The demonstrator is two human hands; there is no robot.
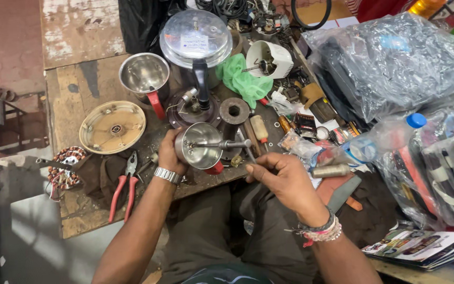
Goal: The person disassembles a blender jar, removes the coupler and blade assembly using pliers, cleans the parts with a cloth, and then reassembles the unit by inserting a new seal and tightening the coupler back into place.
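We grip the small steel jar firmly with our left hand while our right hand, pinching the slim tool, keeps it square to the jar's shaft.

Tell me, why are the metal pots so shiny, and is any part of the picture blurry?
In the head view, daylight glares off the pressure cooker lid and the steel jar; the small steel jar held by the left hand gleams too. The plastic bags show white glints. The right hand looks sharp; edges bend slightly, like a wide lens.
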